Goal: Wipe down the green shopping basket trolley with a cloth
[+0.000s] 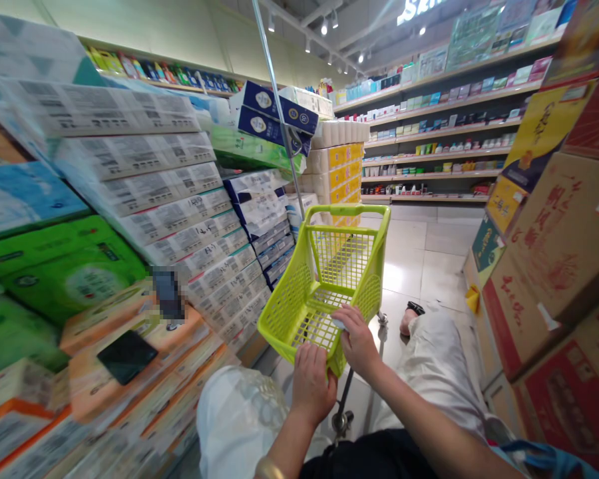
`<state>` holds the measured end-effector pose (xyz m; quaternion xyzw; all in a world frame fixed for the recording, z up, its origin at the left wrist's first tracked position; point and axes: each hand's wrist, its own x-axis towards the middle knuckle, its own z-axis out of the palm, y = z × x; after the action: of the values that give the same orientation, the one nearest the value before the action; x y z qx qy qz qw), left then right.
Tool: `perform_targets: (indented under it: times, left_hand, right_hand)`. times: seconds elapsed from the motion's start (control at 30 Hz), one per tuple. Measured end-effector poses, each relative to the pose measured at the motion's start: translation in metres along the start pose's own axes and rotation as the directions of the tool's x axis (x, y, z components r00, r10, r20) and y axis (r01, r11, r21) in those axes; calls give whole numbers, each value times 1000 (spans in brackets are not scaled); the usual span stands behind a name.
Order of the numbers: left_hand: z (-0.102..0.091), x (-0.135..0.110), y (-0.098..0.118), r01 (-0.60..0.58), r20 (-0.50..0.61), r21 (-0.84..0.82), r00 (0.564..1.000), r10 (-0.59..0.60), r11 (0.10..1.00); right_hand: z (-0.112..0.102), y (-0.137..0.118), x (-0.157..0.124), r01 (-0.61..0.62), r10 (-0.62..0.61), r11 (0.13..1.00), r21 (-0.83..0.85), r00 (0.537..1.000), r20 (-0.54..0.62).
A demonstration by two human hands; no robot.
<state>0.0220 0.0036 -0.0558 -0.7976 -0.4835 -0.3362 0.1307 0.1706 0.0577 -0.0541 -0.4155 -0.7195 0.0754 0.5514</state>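
Note:
A lime-green plastic shopping cart (284, 319) with lattice sides stands in front of me, and its basket holds nothing that I can see. My left hand (313, 376) is closed over the near rim, fingers wrapped over the edge. Just to its right, my right hand (358, 338) rests on the near right corner of the basket. A small white piece like a tissue (338, 324) shows under its fingers, pressed against the rim. My right fingers are bent and partly hide it.
On the left, tissue packs (164, 173) rise in tall stacks, with a black phone-like slab (127, 356) on an orange pack. Cardboard boxes (564, 233) line the right side. Tiled floor (404, 266) runs to stocked shelves (439, 123). A metal pole (279, 100) stands behind the cart.

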Motion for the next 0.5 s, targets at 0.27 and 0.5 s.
perform_targets:
  times: [0.27,0.5]
  left_hand:
    - [-1,-3,-4,-15,-8,-6,1000,15,1000]
    - [0,-4,-4,-15,-16,1,1000,15,1000]
  right_hand:
    - [3,1,-18,75,-77,996,44,996,52]
    - [23,-2,-11,-446,503,842,302,852,-143]
